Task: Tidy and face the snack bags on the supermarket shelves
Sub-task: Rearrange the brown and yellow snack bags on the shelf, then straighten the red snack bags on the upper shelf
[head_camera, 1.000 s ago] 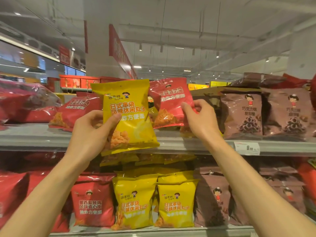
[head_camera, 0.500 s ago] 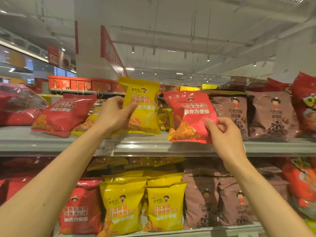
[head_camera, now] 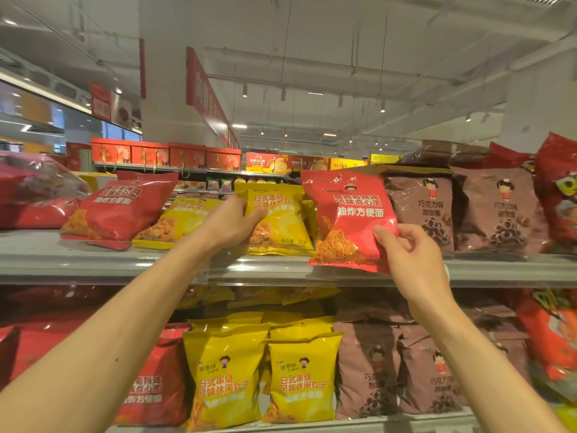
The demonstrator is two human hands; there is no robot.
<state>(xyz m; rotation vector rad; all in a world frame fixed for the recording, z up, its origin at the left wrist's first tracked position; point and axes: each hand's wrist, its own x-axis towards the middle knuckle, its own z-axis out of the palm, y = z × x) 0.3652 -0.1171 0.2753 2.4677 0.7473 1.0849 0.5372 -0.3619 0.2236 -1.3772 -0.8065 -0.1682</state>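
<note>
My left hand [head_camera: 231, 223] grips the left edge of a yellow snack bag [head_camera: 278, 220] that stands upright on the top shelf [head_camera: 93, 264]. My right hand [head_camera: 409, 257] pinches the lower right corner of a red snack bag [head_camera: 346, 217], held upright over the shelf's front lip, between the yellow bag and the brown bags [head_camera: 434, 210]. Both bags face me. Another red bag [head_camera: 121, 207] and a second yellow bag [head_camera: 181, 220] lean back on the shelf to the left.
Further brown bags [head_camera: 502, 214] fill the top shelf's right side, with a red bag [head_camera: 559, 189] at the far right. The lower shelf [head_camera: 374, 423] holds red, yellow and brown bags in upright rows. Large wrapped red packs [head_camera: 34, 192] lie far left.
My left hand carried the yellow bag up and back onto the top shelf. My right hand pulled the red bag forward and to the right, next to the brown bags.
</note>
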